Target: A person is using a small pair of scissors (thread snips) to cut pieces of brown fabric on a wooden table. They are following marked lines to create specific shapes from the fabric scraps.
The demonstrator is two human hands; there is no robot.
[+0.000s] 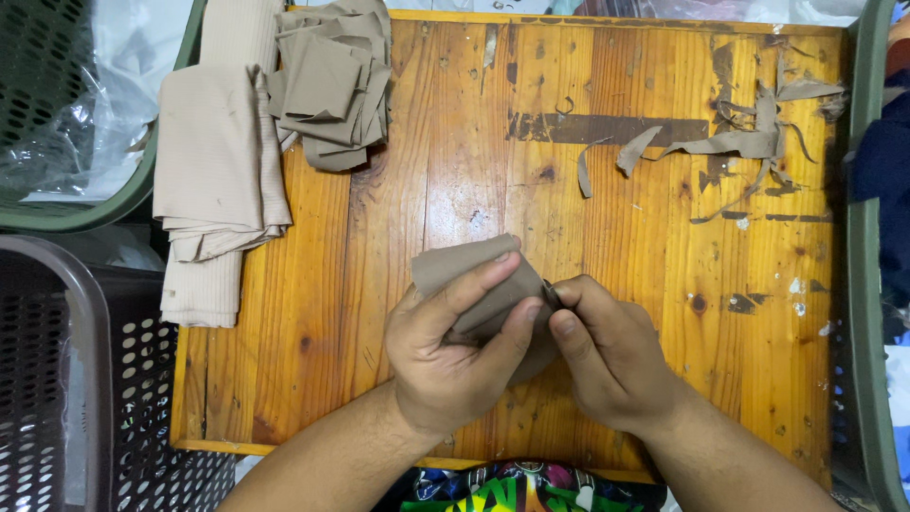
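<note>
Fingers of the left hand (455,346) curl over a folded taupe fabric piece (474,284) at the centre of the wooden board (398,246), thumb and forefinger pressed flat along its top edge, apparently to keep the fold from springing open; the right hand (607,356), at 3 o'clock from the cloth, pinches a small dark tool (551,293) against the fabric's edge, its kind too hidden to tell. At 11 o'clock a heap of cut taupe pieces (332,81) sits beside a stack of folded beige cloth (216,180), within reach. Trimmed strips (739,142) lie scattered at 2 o'clock, clear of the work. Perforated plastic baskets (66,379) flank the board at 8 o'clock
</note>
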